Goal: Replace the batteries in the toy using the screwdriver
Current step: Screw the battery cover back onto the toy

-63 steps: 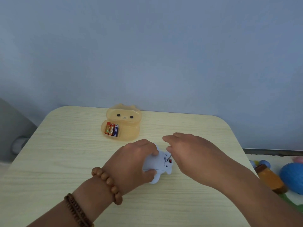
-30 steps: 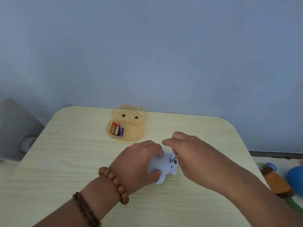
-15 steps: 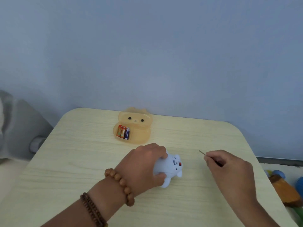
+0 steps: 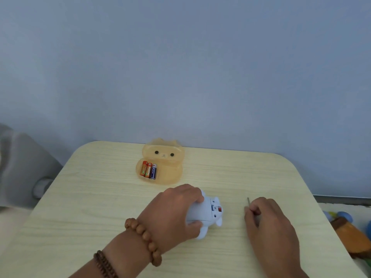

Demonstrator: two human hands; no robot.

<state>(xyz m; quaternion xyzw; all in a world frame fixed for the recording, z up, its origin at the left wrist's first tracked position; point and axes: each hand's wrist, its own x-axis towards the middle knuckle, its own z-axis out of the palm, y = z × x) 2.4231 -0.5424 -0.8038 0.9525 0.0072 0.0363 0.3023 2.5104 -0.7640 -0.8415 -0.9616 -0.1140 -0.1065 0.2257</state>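
One pale blue plastic animal-shaped toy [image 4: 208, 212] lies at lower centre of the frame on the light wood-grain table [image 4: 80, 197], clasped by the left hand [image 4: 176, 213], whose wrist carries two brown beaded bracelets [image 4: 143, 240]. To its right, well apart, the right hand [image 4: 267, 219] is closed around one thin metal screwdriver [image 4: 248, 201], only the tip showing. Above centre, one open translucent orange bear-shaped case [image 4: 162, 163] holds three batteries [image 4: 149, 169] side by side.
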